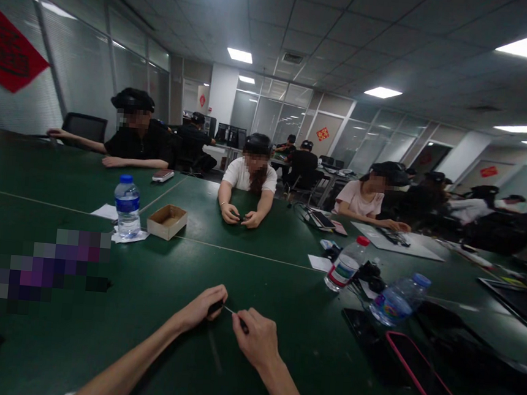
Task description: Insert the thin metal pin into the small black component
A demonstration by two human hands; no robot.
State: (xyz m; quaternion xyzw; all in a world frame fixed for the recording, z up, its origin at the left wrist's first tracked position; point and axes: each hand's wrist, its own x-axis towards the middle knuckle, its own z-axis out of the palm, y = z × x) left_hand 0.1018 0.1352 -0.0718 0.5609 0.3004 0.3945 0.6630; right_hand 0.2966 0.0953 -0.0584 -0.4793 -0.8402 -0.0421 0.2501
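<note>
My left hand (202, 310) is closed around a small black object (216, 307), mostly covered by the fingers, so its kind does not show. My right hand (257, 337) grips what looks like a small screwdriver (228, 309) with a dark handle and a thin metal shaft. The shaft points left and its tip reaches the black object; whether it sits in a screw cannot be made out. Both hands are low over the green table (149, 341), close together near its front middle.
Beyond my left hand stand an open cardboard box (167, 223) and a blue-capped water bottle (127, 207). On the right are a red-capped bottle (346, 265), a tilted blue-capped bottle (397, 300) and a pink-edged phone (427, 378). Across the table a person (249, 175) handles a small dark object.
</note>
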